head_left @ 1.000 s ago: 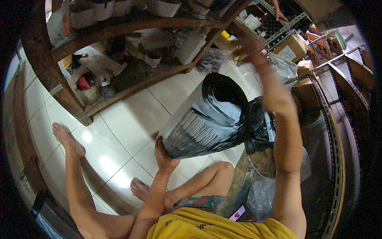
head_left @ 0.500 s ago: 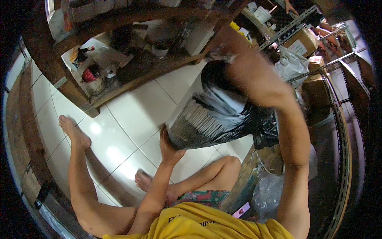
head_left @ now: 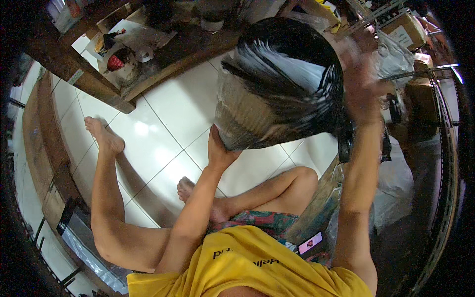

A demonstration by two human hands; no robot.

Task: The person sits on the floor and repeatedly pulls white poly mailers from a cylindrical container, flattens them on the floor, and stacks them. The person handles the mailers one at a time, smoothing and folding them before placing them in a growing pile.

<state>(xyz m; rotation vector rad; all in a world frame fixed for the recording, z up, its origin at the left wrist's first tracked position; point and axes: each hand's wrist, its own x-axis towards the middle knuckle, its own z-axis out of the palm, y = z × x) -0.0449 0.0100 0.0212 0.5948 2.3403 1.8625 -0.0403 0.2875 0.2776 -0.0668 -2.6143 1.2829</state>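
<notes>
A bulky bundle (head_left: 277, 104) sheathed in shiny, creased plastic hangs tilted above the floor. It is black at the upper end, with a pale streaked patch across it, and brownish grey toward the lower end. My left hand (head_left: 221, 152) is closed on its lower left corner, with the fingertips hidden behind it. Beside the bundle's upper right side is my right hand (head_left: 363, 86), raised and smeared by motion. Its fingers cannot be made out, nor whether it touches the plastic.
White floor tiles (head_left: 153, 133) spread below. A wooden bench (head_left: 163, 69) holds a white tray with a red item. Metal shelving (head_left: 440, 119), a cardboard box (head_left: 403, 37) and clear plastic bags (head_left: 393, 200) stand at right. A lit phone (head_left: 310, 243) lies near my right hip.
The bundle has been lifted away from me, slightly right, and its black end has turned more into view. My left hand went with it; my right hand swung outward to the right.
</notes>
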